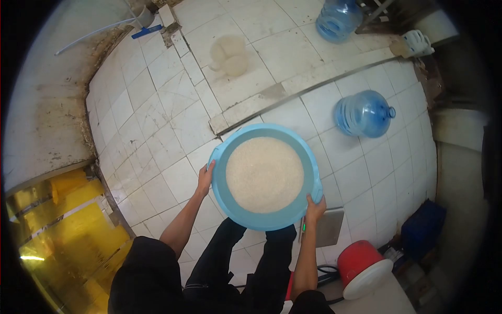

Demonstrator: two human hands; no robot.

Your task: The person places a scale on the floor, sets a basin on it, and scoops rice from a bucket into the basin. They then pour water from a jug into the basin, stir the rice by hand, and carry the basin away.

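A round light-blue plastic basin (pixel 223 201) is held up in front of my legs, above the tiled floor. Pale grains that look like rice (pixel 265 175) fill its bottom. My left hand (pixel 206 179) grips the rim on the left side, thumb on top. On the lower right, my right hand (pixel 315 208) is closed around the rim, its thumb also up. The fingers under the rim are hidden on both sides. Partly behind my right forearm is a flat scale (pixel 330 228) with a green lit display.
Large blue water bottles (pixel 361 114) lie or stand at the right and top. A raised tiled curb (pixel 251 109) crosses the floor beyond the basin. A pale jug-like container (pixel 229 55) is past it. A red bucket (pixel 358 260) sits lower right, yellow sheeting (pixel 78 225) lower left.
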